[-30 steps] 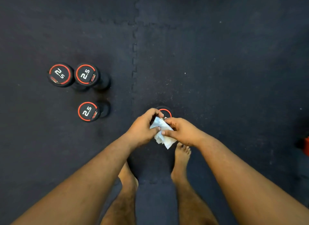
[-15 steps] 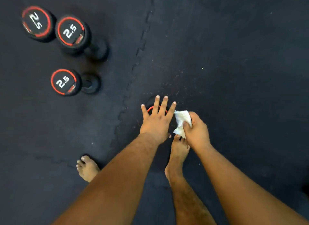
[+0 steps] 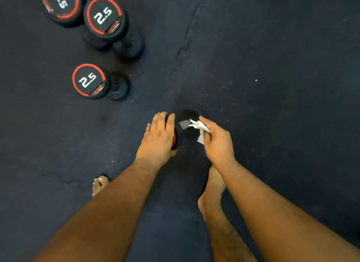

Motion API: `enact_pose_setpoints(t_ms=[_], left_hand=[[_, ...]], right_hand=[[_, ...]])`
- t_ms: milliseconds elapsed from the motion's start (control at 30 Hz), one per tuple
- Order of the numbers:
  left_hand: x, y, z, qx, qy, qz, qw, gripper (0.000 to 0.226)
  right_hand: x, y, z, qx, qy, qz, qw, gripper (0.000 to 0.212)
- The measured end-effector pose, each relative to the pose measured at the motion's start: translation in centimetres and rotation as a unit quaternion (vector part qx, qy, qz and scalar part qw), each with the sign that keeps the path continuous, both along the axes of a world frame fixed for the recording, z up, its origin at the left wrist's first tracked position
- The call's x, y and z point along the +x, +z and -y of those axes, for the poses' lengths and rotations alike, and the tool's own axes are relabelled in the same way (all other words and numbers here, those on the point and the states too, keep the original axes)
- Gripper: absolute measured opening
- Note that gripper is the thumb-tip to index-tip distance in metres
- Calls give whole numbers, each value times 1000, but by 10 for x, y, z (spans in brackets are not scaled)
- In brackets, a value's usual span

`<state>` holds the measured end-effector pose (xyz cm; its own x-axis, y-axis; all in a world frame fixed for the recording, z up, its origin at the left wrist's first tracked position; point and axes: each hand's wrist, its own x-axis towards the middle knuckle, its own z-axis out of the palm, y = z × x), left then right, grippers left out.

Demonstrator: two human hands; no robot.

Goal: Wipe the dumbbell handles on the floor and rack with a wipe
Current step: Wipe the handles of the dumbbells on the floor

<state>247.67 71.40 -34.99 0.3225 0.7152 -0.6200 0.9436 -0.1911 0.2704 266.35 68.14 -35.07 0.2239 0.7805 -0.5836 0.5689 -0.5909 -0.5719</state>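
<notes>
Resting flat on the upper end of a tilted black dumbbell (image 3: pixel 183 125), the left hand (image 3: pixel 158 138) lies with its fingers straight and close together over the red-ringed end cap, of which only a red sliver shows at the hand's right edge. The dumbbell leans on the dark rubber floor mat (image 3: pixel 272 125), its lower head showing as a dark round shape just beyond the fingertips, and a short grey stretch of its handle (image 3: pixel 184 124) is visible between the two hands. The right hand (image 3: pixel 217 143) pinches a crumpled white wipe (image 3: pixel 200 128) between thumb and curled fingers, and the wipe's leading edge touches the handle. Both bare forearms reach down from the bottom of the view. A bare left foot (image 3: pixel 100 184) peeks out beside the left forearm, and a bare right foot (image 3: pixel 212 191) stands below the right wrist. Well apart to the upper left, three more dumbbells stand on end: the nearest dumbbell (image 3: pixel 89 81) marked 2.5, a second dumbbell (image 3: pixel 105 18) behind it also marked 2.5, and a third dumbbell (image 3: pixel 61 5) cut off by the top edge, just beside the second. A jigsaw seam (image 3: pixel 185 47) in the mat runs diagonally from the top toward the hands.
</notes>
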Motion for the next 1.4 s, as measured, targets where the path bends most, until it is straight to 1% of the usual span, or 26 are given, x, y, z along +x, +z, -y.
enact_pose_setpoints(t_ms=[67,133,233,333,367,467,567,667,733,800,867,900,967,1033,1133,1167,1233,1267,1300,1400], left_hand=[[-29,-12,4,3,26,14,1000,125],[-53,-25,12,4,44,33,998,127],[-87,-53,30,-2,85,42,995,126],[-103,-71,43,-7,117,61,991,125],[-106,-77,45,-11,124,65,990,125],[-114,-88,46,-24,121,58,991,122],[-120,-96,46,-39,109,36,993,120],[-120,-96,48,-44,111,31,992,120],[-120,-95,48,-46,104,18,993,124],[-120,-96,45,-56,96,10,994,129],[-122,-96,40,-64,88,4,994,131],[-123,-96,38,-67,85,3,994,131],[-125,-96,35,-76,84,1,994,132],[-125,-97,33,-83,80,-1,993,131],[-124,-99,31,-89,80,0,993,127],[-124,-100,31,-90,82,-2,993,126],[-125,-101,28,-100,84,-2,991,128],[-126,-102,26,-107,83,-1,991,130],[-127,-102,23,-114,82,0,990,131],[-129,-101,15,-130,88,3,988,133]], right_hand=[[-27,-12,-5,7,55,14,998,46],[-50,-28,-9,34,122,26,992,49],[-88,-62,-11,65,224,42,971,54],[-113,-90,-12,59,295,75,951,57],[-122,-97,-11,51,331,84,939,57],[-141,-114,9,41,453,110,884,60],[-133,-121,24,44,499,160,851,64],[-116,-123,23,19,479,226,848,70],[-127,-121,24,12,491,246,835,73],[-144,-121,30,25,551,232,801,75],[-149,-119,29,34,592,248,766,75],[-146,-118,24,31,586,275,761,74],[-137,-118,16,6,534,336,776,73],[-136,-118,18,-3,507,350,788,71],[-153,-123,19,12,573,287,767,72],[-161,-127,13,21,586,263,767,72],[-170,-135,-5,15,581,222,783,62],[-172,-138,-12,9,572,212,792,58],[-172,-139,-16,7,566,208,798,58],[-162,-125,1,19,563,230,793,73]])
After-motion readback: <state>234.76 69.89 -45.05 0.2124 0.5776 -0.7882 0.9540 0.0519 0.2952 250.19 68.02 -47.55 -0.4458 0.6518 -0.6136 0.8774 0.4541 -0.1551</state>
